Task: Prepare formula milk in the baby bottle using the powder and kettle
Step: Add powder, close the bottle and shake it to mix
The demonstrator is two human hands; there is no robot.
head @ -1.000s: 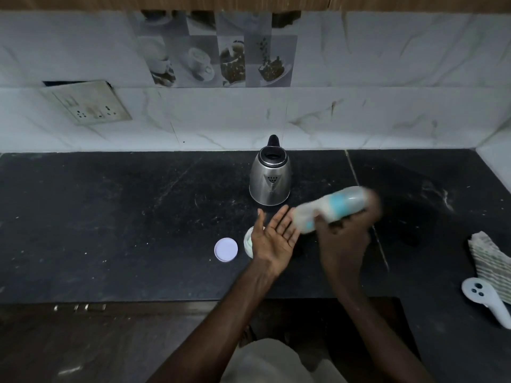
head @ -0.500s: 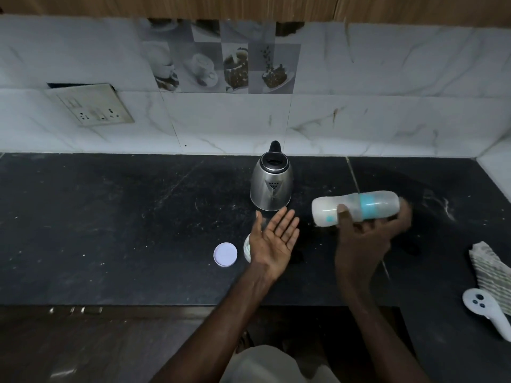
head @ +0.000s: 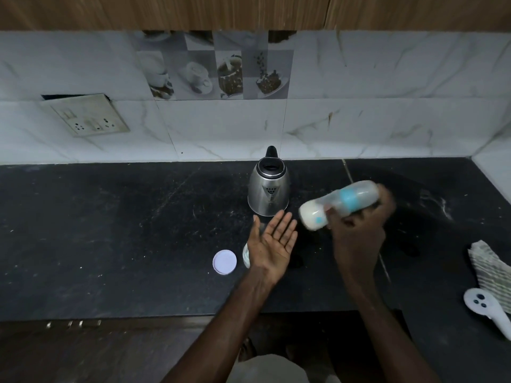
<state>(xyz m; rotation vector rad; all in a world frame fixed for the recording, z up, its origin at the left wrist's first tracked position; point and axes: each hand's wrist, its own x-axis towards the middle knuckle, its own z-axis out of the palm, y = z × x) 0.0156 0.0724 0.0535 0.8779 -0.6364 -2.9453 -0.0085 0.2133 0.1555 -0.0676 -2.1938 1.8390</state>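
Lid (head: 224,262) flat on black counter (head: 110,230), powder jar (head: 245,255) mostly hidden behind left hand (head: 273,244), palm up, fingers spread, empty. Steel kettle (head: 268,190) behind. Right hand (head: 356,233) grips milky baby bottle (head: 340,204) sideways, blurred, above counter.

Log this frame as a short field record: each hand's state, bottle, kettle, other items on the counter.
left hand: open, palm up, empty, held above the counter
right hand: closed around the baby bottle, motion-blurred
baby bottle: tilted near horizontal, off the counter, white milk at its lower left end, blue band
kettle: steel, upright, near the wall, untouched
round lid: flat on the black counter, left of the left hand
powder container: mostly hidden behind the left hand
striped cloth: right edge
white handheld device: right edge, type unclear
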